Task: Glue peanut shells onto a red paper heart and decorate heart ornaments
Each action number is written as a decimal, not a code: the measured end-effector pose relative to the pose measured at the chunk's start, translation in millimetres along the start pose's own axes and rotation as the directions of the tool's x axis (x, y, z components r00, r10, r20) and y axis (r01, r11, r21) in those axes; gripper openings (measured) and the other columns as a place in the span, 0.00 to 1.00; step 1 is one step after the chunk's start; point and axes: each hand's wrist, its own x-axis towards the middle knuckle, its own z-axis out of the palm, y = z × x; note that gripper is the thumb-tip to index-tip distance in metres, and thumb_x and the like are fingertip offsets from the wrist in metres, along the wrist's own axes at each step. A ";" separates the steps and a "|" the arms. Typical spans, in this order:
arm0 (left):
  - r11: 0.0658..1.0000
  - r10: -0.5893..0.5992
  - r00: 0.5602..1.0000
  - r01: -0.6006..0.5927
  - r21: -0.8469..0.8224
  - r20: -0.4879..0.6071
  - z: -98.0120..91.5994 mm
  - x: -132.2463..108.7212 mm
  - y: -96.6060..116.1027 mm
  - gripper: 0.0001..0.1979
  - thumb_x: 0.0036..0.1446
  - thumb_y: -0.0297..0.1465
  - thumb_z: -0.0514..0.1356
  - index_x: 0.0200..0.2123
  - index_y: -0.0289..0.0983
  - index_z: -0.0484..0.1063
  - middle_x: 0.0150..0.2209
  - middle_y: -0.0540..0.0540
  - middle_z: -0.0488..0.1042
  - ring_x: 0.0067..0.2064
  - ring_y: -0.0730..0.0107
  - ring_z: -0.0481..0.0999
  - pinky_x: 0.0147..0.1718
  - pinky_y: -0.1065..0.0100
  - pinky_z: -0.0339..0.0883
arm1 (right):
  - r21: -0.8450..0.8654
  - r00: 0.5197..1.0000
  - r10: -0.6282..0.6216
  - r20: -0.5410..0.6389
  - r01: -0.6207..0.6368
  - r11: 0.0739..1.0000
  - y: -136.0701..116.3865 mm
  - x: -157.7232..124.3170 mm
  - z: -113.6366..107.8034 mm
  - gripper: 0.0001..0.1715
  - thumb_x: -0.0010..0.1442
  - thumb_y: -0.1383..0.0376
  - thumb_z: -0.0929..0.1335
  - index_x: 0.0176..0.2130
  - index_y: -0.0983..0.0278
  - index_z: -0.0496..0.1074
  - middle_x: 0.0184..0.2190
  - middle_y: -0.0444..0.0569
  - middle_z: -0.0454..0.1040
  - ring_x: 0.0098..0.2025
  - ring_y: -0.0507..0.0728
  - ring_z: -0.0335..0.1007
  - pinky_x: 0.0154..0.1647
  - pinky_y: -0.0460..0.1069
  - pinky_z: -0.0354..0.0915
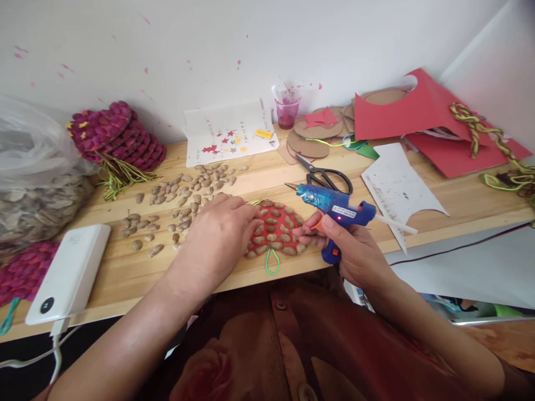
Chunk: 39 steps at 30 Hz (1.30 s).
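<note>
In my right hand (355, 245) is a blue hot glue gun (324, 197), a small red light lit on its body and its nozzle pointing left. A white glue stick (397, 224) pokes out of its back. The fingertips of that hand reach the right edge of a red disc (281, 224) covered in rows of peanuts, with a green cord loop (272, 262) at its near edge. Over the disc's left edge, my left hand (221, 228) has its fingers curled together; whatever they pinch is hidden.
Loose peanuts (184, 195) lie to the left, beside a white power bank (69, 273). Black scissors (326, 175) rest behind the glue gun. Finished purple discs (117, 136), a plastic cup (287, 108), cardboard ovals (308, 146) and red card (388, 114) line the wall.
</note>
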 end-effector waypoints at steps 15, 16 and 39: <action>0.998 -0.001 0.999 -0.002 -0.065 -0.044 1.6 -5.8 -9.2 0.12 0.66 0.26 0.56 0.41 0.37 0.81 0.36 0.44 0.80 0.40 0.59 0.76 0.42 0.59 0.71 | -0.026 1.000 0.003 -0.005 -0.003 1.000 0.1 0.2 -0.2 0.15 0.61 0.51 0.75 0.35 0.59 0.79 0.36 0.46 0.77 0.41 0.57 0.81 0.47 0.53 0.79; 0.997 0.001 0.999 -0.004 -0.074 -0.047 2.6 -6.2 -9.5 0.11 0.66 0.26 0.57 0.42 0.37 0.81 0.37 0.44 0.80 0.40 0.59 0.76 0.42 0.59 0.71 | -0.032 1.000 0.007 -0.006 -0.007 0.999 0.0 0.2 -0.2 0.15 0.61 0.51 0.75 0.35 0.59 0.79 0.36 0.46 0.77 0.42 0.58 0.81 0.48 0.53 0.79; 0.995 0.101 0.991 -0.098 -0.032 0.084 12.2 9.6 6.1 0.09 0.66 0.28 0.60 0.34 0.36 0.78 0.33 0.43 0.76 0.38 0.58 0.71 0.40 0.59 0.67 | -0.027 1.000 0.002 -0.020 -0.003 1.000 0.3 0.6 1.5 0.16 0.59 0.50 0.76 0.35 0.59 0.78 0.36 0.46 0.79 0.43 0.59 0.82 0.48 0.55 0.79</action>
